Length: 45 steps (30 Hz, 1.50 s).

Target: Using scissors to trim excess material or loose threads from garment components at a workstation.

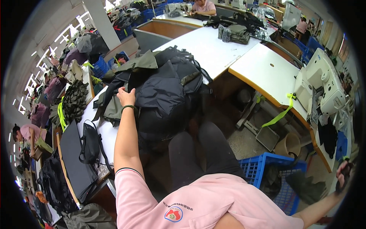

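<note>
A dark navy and black backpack [160, 93] with olive panels lies on the white table in front of me, its lower part hanging over the edge by my knees. My left hand [127, 97] is at its left side, fingers bent over the edge of the fabric, with an olive flap [113, 108] beside the wrist. Far out to the right, my right hand [342, 173] is closed around something dark with a bit of green at its top. It sits near the picture's rim, and I cannot make out what the thing is.
A white sewing machine [324, 82] stands on the right-hand table [263, 72]. Below it are a blue crate [263, 171] holding dark fabric and a tan bin [288, 145]. A black pouch [90, 147] lies to the left; folded olive pieces [237, 34] lie at the back. Other people work farther off.
</note>
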Each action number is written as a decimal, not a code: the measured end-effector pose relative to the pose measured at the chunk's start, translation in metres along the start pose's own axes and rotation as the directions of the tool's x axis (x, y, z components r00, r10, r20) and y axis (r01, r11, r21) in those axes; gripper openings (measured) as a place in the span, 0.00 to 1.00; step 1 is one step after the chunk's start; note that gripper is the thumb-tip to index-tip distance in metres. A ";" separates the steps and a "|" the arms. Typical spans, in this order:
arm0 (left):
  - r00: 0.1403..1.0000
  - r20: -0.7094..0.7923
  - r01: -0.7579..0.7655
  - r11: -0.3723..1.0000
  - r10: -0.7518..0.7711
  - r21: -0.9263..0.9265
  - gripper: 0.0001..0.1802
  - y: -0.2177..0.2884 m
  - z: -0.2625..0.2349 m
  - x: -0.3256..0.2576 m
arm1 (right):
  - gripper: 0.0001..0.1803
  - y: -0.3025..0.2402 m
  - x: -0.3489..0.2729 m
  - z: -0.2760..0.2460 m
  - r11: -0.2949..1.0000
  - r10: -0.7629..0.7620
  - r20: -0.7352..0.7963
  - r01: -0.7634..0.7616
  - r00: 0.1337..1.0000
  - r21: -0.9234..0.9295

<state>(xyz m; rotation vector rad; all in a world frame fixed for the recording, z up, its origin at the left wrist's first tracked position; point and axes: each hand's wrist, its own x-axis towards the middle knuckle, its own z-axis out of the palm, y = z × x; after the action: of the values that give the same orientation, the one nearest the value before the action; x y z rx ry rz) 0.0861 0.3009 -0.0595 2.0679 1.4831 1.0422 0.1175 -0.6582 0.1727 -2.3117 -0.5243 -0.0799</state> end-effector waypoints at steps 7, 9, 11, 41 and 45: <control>0.965 0.112 -0.228 0.970 0.237 -0.084 0.22 -0.034 -0.031 0.021 | 0.26 -0.051 0.161 0.189 0.849 -0.126 0.096 0.057 0.987 0.526; 0.917 0.106 -0.339 0.892 0.384 -0.298 0.18 0.007 -0.033 -0.010 | 0.17 -0.083 0.197 0.237 0.828 -0.097 0.242 -0.056 0.965 0.558; 0.830 0.133 -0.439 0.781 0.542 -0.445 0.15 0.064 -0.052 -0.060 | 0.11 -0.116 0.225 0.289 0.830 -0.161 0.317 -0.046 0.935 0.556; 0.606 0.252 -0.109 0.392 0.754 -0.913 0.13 0.125 -0.010 -0.159 | 0.17 -0.253 0.247 0.397 0.377 -0.745 0.355 -0.082 0.564 0.923; 0.646 0.072 -0.268 0.315 0.760 -0.910 0.07 0.135 -0.066 -0.127 | 0.18 -0.238 0.260 0.371 0.369 -0.708 0.239 0.060 0.665 0.927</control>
<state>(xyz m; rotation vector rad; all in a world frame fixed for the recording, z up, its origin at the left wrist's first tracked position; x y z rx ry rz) 0.1016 0.1274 0.0315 1.7914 -0.1626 1.0018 0.2254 -0.1602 0.1199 -1.0349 -1.1750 0.6233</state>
